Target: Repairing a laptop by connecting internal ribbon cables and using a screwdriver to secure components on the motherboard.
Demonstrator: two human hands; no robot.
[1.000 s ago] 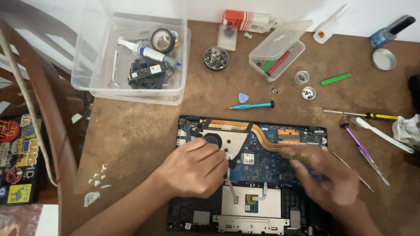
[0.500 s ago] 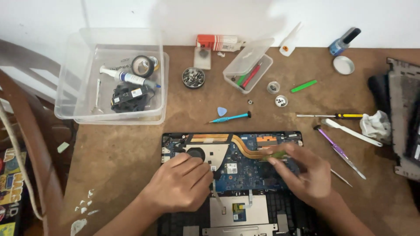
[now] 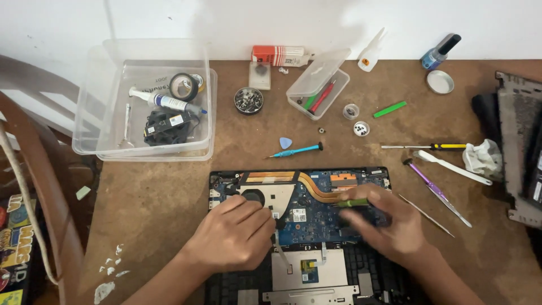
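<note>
Opened laptop [image 3: 316, 226] at lower centre of the frame, left hand [image 3: 234, 237] curled, fingertips pressed on its fan area, right hand [image 3: 384, 223] pinching a green tool [image 3: 353, 202] over the board, blue screwdriver [image 3: 294, 151] above, clear bin [image 3: 113, 144] upper left.

The desk [image 3: 169, 197] is mottled brown. The open laptop [image 3: 299, 226] at lower centre shows a blue circuit board [image 3: 313, 217], copper-coloured heat pipes [image 3: 316, 189] and a black frame. The right hand [image 3: 389, 223] grips a green-handled tool [image 3: 353, 202]. Above lie a light-blue screwdriver [image 3: 296, 151] and a blue pick [image 3: 285, 143]. At right are a green stick [image 3: 389, 109], a yellow-and-black screwdriver [image 3: 435, 147], a purple-handled tool [image 3: 432, 186] and a white tool [image 3: 451, 166]. The clear bin [image 3: 96, 113] at upper left holds black tape [image 3: 183, 86].
</note>
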